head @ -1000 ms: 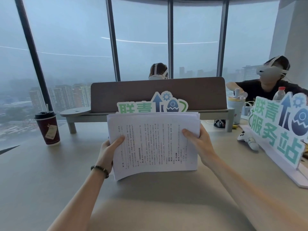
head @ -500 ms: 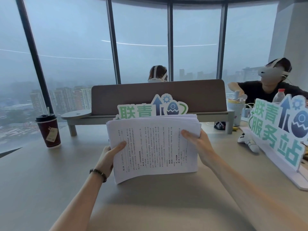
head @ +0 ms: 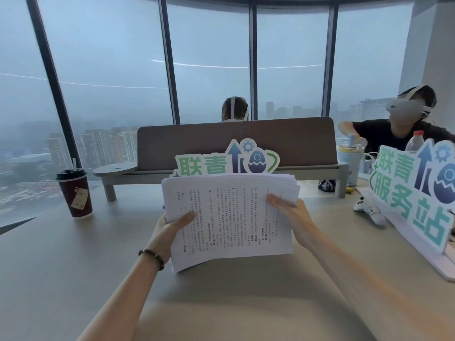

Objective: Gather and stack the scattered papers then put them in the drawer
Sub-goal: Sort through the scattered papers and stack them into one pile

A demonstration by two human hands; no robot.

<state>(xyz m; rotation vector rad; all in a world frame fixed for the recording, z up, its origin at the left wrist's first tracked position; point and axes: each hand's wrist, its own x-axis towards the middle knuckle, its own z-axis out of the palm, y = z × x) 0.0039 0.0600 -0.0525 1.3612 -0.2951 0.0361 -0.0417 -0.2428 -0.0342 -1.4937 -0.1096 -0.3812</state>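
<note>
Left hand: grips the left edge of the paper stack, thumb laid across the printed top sheet, fingers hidden behind the stack; a dark bead bracelet circles the wrist.
Right hand: grips the right edge of the paper stack, thumb on the top sheet, fingers hidden behind.
Paper stack: a thick sheaf of printed sheets, held between both hands and raised clear of the bench, tilted toward the camera; the upper edges fan slightly at the right.
Small cut-out sign: green and blue, directly behind the paper stack, its lower part hidden by it.
Grey divider panel: behind the paper stack, on a low grey shelf.
Dark red lidded cup: well left of the paper stack, upright on the bench.
Large cut-out sign: well right of the paper stack, on a white base.
White game controller: right of the paper stack, just before the large sign.
</note>
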